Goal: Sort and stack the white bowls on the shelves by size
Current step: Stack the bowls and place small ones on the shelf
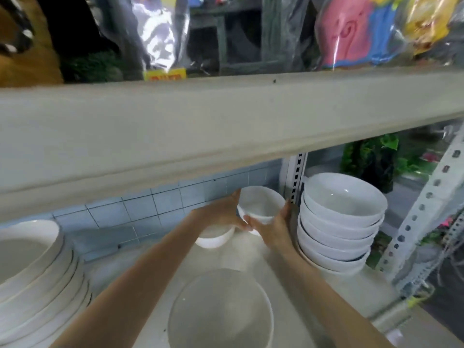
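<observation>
Probably slick, light and chip-prone, the small white bowl [261, 202] is best held as now: left hand [222, 212] and right hand [273, 229] cup its sides.

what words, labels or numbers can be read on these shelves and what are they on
No text here is legible.
yellow label on the upper shelf: red print, too blurred to read.
yellow packet top right: print blurred, unreadable.
pink packet: a swirl pattern, no readable words.
small bowl and stack of bowls: no marks visible.
</observation>
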Demonstrator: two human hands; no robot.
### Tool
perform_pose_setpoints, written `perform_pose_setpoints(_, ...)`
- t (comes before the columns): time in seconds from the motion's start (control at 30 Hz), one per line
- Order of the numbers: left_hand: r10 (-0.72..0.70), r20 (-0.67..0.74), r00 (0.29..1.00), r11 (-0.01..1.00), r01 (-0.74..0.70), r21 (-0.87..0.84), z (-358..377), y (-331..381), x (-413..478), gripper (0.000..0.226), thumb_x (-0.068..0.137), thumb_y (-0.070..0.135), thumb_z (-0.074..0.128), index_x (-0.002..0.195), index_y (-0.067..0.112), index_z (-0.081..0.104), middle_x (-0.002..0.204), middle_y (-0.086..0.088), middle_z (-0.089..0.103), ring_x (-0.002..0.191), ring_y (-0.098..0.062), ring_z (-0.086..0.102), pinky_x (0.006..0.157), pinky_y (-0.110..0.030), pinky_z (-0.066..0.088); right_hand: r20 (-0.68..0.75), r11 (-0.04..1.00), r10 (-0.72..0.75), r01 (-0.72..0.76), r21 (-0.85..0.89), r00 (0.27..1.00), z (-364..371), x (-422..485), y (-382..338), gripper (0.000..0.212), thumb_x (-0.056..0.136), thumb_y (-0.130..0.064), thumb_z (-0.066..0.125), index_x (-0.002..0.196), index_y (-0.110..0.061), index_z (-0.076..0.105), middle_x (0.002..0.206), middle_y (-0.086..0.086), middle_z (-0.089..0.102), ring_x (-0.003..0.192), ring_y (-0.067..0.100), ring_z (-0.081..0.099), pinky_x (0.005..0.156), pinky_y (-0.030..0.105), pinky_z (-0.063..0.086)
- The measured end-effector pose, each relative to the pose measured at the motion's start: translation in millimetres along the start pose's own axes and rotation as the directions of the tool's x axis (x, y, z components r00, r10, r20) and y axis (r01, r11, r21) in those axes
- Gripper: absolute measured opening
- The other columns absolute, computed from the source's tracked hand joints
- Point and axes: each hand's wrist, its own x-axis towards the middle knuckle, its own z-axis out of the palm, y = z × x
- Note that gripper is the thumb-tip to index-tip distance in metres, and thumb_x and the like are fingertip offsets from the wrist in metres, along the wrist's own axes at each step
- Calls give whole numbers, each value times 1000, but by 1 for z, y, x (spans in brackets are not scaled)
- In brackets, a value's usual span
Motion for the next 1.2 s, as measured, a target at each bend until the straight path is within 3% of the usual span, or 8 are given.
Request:
perform_pose_setpoints(0.23, -4, 13, 1000, 992, 5, -126, -1, -13, 16, 82, 73, 14, 79, 139, 23, 31, 118, 8, 53, 102, -11, 52, 78, -17, 40, -100, 998, 24, -19, 57, 995, 9, 13, 5, 112, 26, -62, 86, 118, -39, 27, 118, -7, 49, 111, 18, 54, 95, 43, 47)
perform_pose_setpoints(0.33, -22, -46, 999, 956, 8, -292, -3, -18, 14, 79, 61, 13, 81, 127, 25, 40, 120, 3, 57, 113, -21, 55, 96, -37, 46, -67, 1000, -23, 22, -16, 997, 10, 11, -3, 131, 23, -75, 77, 131, -26, 24, 128, 0, 47, 120, 22, 48, 100, 44, 42)
perform_pose_setpoints(0.43, -23, -95, 995, 888, -23, -460, -10, -19, 6, 70, 71, -4, 75, 128, 16, 39, 122, -1, 55, 113, -18, 54, 85, -24, 46, -26, 995, -97, 97, 3, 995, 8, 2, -19, 130, 33, -65, 77, 139, -13, 23, 135, 4, 44, 125, 23, 44, 103, 44, 40)
perform_pose_setpoints(0.6, -5, -166, 986, 707, -114, -698, -28, -26, -30, 81, 58, 15, 76, 130, 20, 41, 120, -4, 58, 104, -16, 61, 87, -26, 50, 53, 979, -162, 154, 137, 985, 3, -6, -37, 84, 50, -48, 88, 116, -28, 39, 117, -5, 56, 109, 8, 56, 89, 34, 52)
perform_pose_setpoints(0.73, -61, -210, 976, 462, -159, -873, -31, -20, -54, 99, 58, 21, 72, 144, 14, 25, 106, 1, 64, 85, -15, 68, 93, -31, 49, 176, 941, -127, 62, 333, 976, -7, -11, -53, 62, 75, -21, 78, 123, -9, 41, 100, -9, 60, 86, -8, 59, 61, 5, 46)
perform_pose_setpoints(0.97, -29, -265, 964, 524, -211, -825, -20, -8, -97, 11, 97, 25, 52, 102, 19, 61, 96, 13, 70, 99, -13, 62, 98, -27, 46, 225, 943, -51, -27, 332, 973, -13, -36, -65, 110, 50, -60, 83, 135, -9, 36, 121, 0, 60, 109, 13, 60, 90, 32, 53)
perform_pose_setpoints(1.07, -83, -302, 950, 557, -207, -805, -14, -12, -112, 28, 95, 30, 54, 119, 15, 52, 118, 1, 62, 107, -15, 62, 92, -23, 49, 213, 946, -61, -12, 324, 975, -15, -56, -69, 120, 29, -78, 78, 124, -15, 42, 116, -2, 62, 107, 15, 61, 94, 42, 51)
perform_pose_setpoints(1.2, -53, -357, 933, 511, -282, -812, -5, -17, -129, 67, 76, 42, 76, 127, 15, 42, 131, -3, 54, 121, -15, 55, 89, -23, 52, 268, 941, -95, -1, 338, 959, -22, -84, -82, 107, 44, -64, 82, 129, -14, 41, 117, -3, 63, 108, 12, 62, 96, 39, 50)
